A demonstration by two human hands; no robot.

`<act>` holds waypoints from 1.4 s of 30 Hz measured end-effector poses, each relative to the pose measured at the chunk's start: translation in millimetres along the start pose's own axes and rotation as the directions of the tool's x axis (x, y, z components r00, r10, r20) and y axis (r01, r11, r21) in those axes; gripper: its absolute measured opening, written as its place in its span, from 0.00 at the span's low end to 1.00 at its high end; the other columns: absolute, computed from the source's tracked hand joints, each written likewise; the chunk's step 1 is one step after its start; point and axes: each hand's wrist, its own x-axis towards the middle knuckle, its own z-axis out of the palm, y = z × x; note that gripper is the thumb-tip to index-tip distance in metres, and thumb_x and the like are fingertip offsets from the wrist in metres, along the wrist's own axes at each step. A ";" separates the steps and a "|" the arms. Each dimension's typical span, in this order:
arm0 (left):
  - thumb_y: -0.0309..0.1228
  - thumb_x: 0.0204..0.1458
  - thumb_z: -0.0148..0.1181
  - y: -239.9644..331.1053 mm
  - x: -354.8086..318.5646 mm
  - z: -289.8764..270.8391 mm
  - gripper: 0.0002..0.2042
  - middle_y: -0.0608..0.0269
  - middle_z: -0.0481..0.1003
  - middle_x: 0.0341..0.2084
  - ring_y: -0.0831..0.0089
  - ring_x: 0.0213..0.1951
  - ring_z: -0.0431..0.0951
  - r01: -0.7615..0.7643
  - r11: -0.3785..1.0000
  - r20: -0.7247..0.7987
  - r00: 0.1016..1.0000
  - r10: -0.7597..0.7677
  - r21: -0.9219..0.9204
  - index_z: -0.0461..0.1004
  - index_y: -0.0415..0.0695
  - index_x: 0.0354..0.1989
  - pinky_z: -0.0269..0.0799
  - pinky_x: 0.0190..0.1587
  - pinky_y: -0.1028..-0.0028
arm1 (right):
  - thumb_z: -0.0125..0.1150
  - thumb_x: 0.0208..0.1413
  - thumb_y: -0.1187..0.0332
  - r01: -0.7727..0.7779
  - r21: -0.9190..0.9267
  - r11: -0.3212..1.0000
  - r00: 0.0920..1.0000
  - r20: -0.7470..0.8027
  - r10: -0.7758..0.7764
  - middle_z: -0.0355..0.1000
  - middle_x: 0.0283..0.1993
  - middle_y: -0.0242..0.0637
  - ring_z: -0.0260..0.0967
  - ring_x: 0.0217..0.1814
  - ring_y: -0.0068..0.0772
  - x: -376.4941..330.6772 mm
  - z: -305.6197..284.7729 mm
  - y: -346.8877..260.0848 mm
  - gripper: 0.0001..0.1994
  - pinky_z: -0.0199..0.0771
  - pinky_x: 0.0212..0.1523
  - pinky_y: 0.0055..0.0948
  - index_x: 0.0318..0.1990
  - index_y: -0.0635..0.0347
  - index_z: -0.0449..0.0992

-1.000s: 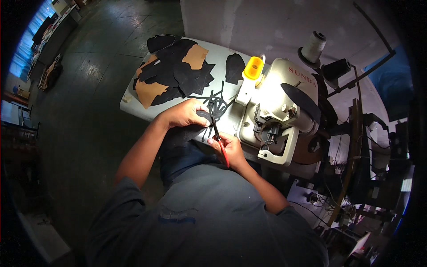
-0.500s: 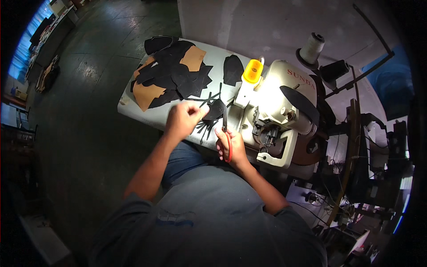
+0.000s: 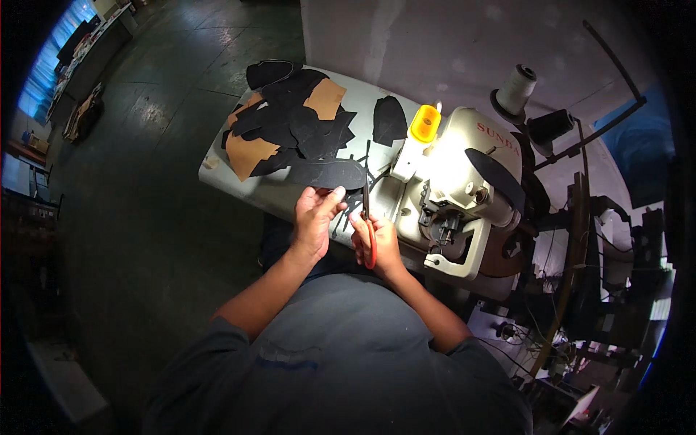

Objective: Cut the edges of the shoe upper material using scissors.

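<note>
A long, flat, black, round-ended piece [image 3: 330, 174] is pinched in the left grip [image 3: 317, 217], now spread lengthwise beyond it, unlike before; dark-bladed, red-handled scissors [image 3: 366, 204] are held in the right grip [image 3: 382, 243].

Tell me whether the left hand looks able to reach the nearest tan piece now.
Likely yes: the tan piece lies largely uncovered on the near side of the pile, and nothing seems to block the left hand. That hand appears to hold a black piece, so it may need to let go first.
</note>
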 end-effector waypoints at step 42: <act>0.23 0.51 0.74 1.7 21.0 -2.2 0.06 0.65 0.81 0.27 0.74 0.29 0.81 -0.243 0.771 0.262 0.960 0.102 0.589 0.81 0.39 0.33 0.77 0.33 0.69 | 0.70 0.70 0.55 0.140 -0.022 0.990 0.990 0.020 -0.140 0.65 0.22 0.14 0.53 0.22 0.09 5.0 -18.8 35.2 0.15 0.48 0.23 0.22 0.49 0.58 0.82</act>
